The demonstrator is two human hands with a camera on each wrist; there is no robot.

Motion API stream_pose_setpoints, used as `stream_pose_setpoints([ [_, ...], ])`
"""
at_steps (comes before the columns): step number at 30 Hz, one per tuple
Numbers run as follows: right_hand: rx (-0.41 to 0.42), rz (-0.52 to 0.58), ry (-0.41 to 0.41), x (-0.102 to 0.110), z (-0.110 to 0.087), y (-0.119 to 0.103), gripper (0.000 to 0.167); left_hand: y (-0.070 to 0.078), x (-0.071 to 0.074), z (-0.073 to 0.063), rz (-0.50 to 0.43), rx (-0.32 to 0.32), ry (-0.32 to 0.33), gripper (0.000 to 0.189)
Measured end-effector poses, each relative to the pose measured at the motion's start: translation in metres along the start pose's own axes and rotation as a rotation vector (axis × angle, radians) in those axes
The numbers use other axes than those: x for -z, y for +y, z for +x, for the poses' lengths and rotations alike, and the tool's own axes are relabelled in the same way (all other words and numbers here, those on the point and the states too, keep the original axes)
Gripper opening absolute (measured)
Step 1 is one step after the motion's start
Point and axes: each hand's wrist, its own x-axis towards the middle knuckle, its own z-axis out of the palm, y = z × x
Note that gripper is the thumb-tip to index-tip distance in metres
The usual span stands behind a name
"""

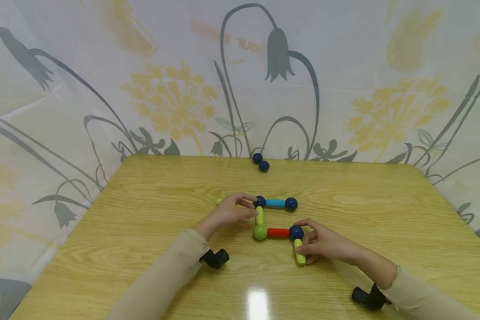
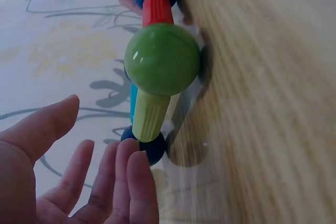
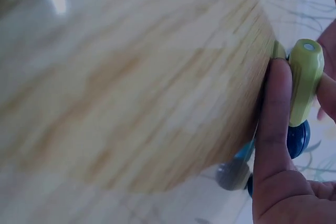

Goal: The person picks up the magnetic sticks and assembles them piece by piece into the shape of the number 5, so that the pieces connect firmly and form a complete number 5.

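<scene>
Red rod between the hands, yellow-green rod pinched in the right

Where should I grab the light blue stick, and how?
Probably pinch the light blue stick around its middle, coming from above, fingers on its near and far sides. It lies crosswise between the left dark blue ball and right dark blue ball, so its ends are blocked, but its top is uncovered.
</scene>
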Motion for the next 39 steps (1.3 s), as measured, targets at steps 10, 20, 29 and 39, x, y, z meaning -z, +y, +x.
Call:
stream_pose_setpoints([
  [10, -0.031, -0.031, -0.007, 0.001, 0.004, 0.002, 0.069, 0.009, 0.003, 0.017, 0.031, -0.055, 0.107, 0.04],
  [20, -0.05, -0.041, -0.026, 0.001, 0.007, -0.002, 0.065, 0.021, 0.004, 0.041, 0.074, -0.041, 0.207, 0.037],
  [29, -0.06, -0.025, -0.06, 0.003, 0.007, -0.003, 0.065, 0.031, 0.004, 0.062, 0.025, -0.071, 0.303, 0.036],
  [39, -0.081, -0.04, -0.044, 0.005, 0.006, -0.002, 0.067, 0.045, -0.002, 0.099, -0.063, -0.063, 0.413, 0.032],
])
